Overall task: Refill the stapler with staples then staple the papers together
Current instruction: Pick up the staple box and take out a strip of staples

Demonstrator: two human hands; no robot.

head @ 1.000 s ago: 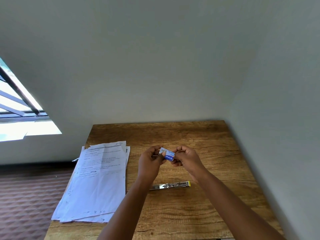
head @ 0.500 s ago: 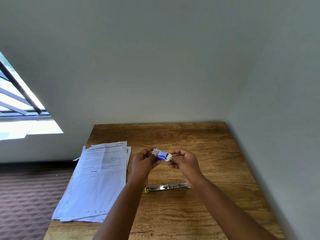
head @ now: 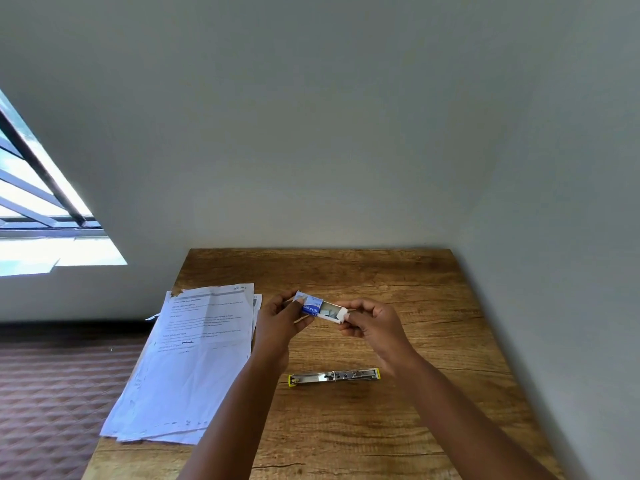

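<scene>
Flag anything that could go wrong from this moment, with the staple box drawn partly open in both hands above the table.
1. The white inner tray is pulled well out of the blue sleeve; the right hand pinches only its end, so it may slip out and spill the staples onto the table.
2. The paper stack overhangs the table's left edge and could slide off if nudged.

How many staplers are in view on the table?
1. The stapler lies on the wooden table below both hands, right of the papers, untouched. Nothing visible suggests another.
</scene>
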